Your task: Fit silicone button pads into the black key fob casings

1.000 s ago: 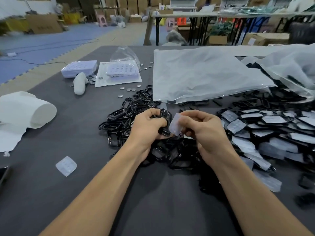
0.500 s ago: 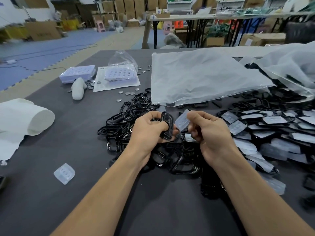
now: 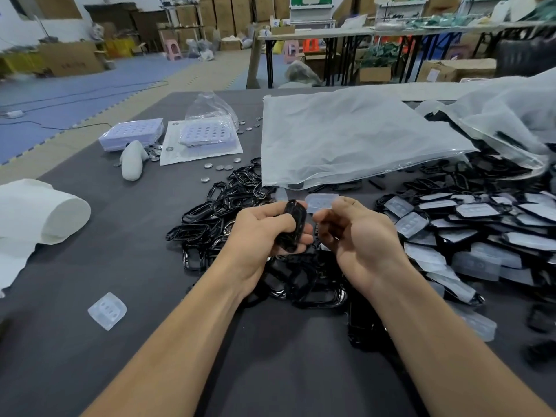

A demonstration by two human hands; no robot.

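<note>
My left hand (image 3: 258, 233) grips a black key fob casing (image 3: 293, 225), held upright above a pile of black casings (image 3: 228, 206) in the middle of the dark table (image 3: 270, 371). My right hand (image 3: 361, 239) pinches a translucent silicone button pad (image 3: 320, 203) between thumb and fingertips, just right of the casing and a little apart from it. To the right lies a heap of casings with pads fitted (image 3: 469, 224). One loose silicone pad (image 3: 107, 310) rests alone at the front left.
A large frosted plastic bag (image 3: 346, 136) lies behind the hands, another crumpled bag (image 3: 511, 115) at the far right. Trays of coin cells (image 3: 207, 133) and loose coin cells (image 3: 221, 167) sit at the back left, beside a white glove (image 3: 132, 159). A white paper roll (image 3: 39, 212) lies at left.
The pad and casing were touching a second ago. My right hand has drawn the pad up and to the right, away from the casing, and turned it flat. My left hand still holds the casing.
</note>
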